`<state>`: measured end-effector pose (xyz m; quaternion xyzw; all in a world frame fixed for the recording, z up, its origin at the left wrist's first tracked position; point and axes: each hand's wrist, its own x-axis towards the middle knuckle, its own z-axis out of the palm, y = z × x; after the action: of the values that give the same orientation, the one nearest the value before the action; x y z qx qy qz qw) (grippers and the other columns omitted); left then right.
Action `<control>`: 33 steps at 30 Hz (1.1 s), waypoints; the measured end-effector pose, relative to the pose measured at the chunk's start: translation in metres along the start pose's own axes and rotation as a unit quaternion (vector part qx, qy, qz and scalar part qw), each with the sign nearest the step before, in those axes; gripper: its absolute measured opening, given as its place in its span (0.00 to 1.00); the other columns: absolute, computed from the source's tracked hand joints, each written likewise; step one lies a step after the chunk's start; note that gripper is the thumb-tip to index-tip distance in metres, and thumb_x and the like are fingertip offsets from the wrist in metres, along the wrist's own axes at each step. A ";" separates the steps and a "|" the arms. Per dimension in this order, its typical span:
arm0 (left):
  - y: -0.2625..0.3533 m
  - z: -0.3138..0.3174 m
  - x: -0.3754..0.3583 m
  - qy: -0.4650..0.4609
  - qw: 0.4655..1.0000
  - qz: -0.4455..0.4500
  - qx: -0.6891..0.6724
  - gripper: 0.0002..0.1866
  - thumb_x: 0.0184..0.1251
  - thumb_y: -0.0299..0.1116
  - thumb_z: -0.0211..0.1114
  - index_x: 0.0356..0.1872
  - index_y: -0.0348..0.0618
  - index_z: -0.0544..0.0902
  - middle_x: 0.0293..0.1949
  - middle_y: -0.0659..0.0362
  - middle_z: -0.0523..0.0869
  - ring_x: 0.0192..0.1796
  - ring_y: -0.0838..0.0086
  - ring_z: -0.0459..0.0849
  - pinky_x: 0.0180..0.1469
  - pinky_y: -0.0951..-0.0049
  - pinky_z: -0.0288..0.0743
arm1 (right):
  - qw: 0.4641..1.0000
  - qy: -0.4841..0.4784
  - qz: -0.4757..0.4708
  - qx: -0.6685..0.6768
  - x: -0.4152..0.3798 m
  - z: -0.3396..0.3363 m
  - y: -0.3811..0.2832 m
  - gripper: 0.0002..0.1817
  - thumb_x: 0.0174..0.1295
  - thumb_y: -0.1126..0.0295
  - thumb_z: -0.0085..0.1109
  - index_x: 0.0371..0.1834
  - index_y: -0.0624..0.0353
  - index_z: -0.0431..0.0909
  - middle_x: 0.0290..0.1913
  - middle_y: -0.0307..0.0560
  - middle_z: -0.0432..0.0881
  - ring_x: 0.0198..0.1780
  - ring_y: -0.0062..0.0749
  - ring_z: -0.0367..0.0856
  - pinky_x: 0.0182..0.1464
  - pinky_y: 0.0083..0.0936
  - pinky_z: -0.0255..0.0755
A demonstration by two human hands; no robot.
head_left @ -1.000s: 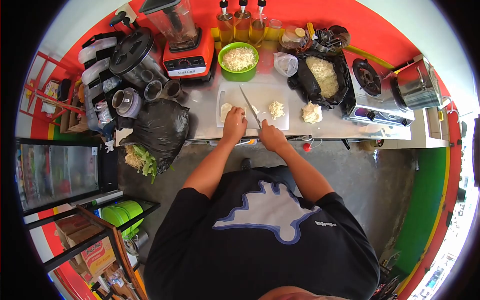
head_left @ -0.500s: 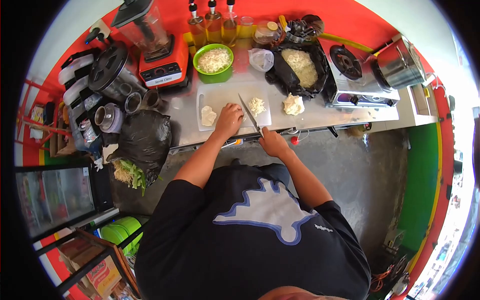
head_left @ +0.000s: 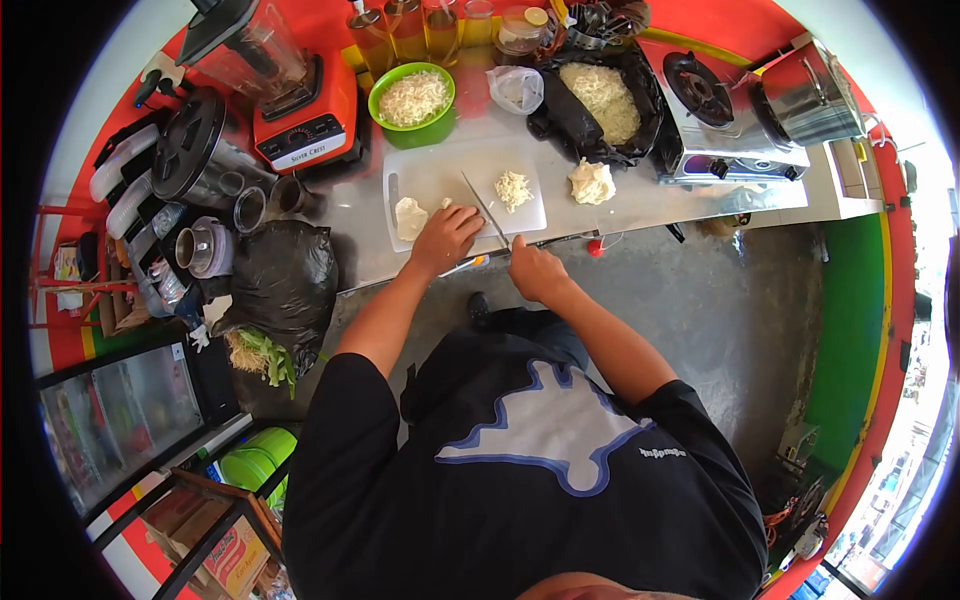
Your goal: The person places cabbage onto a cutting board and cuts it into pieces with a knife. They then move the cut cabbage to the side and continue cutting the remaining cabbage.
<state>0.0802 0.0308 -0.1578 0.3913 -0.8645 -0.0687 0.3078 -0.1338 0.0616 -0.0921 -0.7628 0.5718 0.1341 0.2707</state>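
Note:
My right hand [head_left: 538, 271] is closed round the handle of a kitchen knife [head_left: 484, 206], whose blade points away from me over the white cutting board [head_left: 462, 160]. Just left of the blade, my left hand [head_left: 448, 238] rests on the board with its fingers bent and pressed together. Whatever lies beneath those fingertips is hidden. A pale, flat-sided chunk [head_left: 409, 218] lies at the board's left, with a small pale bit by my left fingers. To the right of the blade sits a small heap of pale chopped shreds [head_left: 514, 190].
A pale lump [head_left: 592, 183] lies on the metal counter [head_left: 660, 207] right of the board. Behind stand a green bowl of shreds [head_left: 437, 128], a clear plastic bag [head_left: 516, 90] and a black bag of shreds [head_left: 640, 140]. A blender [head_left: 305, 135] is left, a gas stove [head_left: 735, 160] right.
The whole view has shifted a little. The knife and both hands stay over the board's front edge. A small pale bit now shows beside my left fingers.

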 end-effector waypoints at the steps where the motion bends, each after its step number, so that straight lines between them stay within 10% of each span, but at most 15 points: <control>1: 0.000 0.002 -0.001 0.005 1.000 -0.012 -0.003 0.14 0.60 0.28 0.69 0.47 0.43 0.84 0.52 0.56 0.83 0.55 0.60 0.80 0.55 0.60 0.76 | 1.000 0.006 0.013 0.003 0.005 0.007 -0.002 0.13 0.65 0.74 0.54 0.51 0.66 0.69 0.43 0.67 0.87 0.49 0.61 0.87 0.52 0.50 0.81; 33: 0.003 -0.002 -0.005 -0.016 0.994 -0.107 -0.003 0.17 0.58 0.26 0.67 0.49 0.52 0.85 0.46 0.60 0.78 0.52 0.63 0.78 0.53 0.60 0.72 | 0.996 0.074 -0.004 -0.050 0.030 0.000 -0.023 0.15 0.66 0.73 0.53 0.53 0.67 0.67 0.35 0.60 0.88 0.39 0.53 0.90 0.41 0.45 0.84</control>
<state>0.0816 0.0363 -0.1577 0.4796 -0.8222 -0.1107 0.2859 -0.1027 0.0419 -0.1016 -0.7855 0.5797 0.1050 0.1896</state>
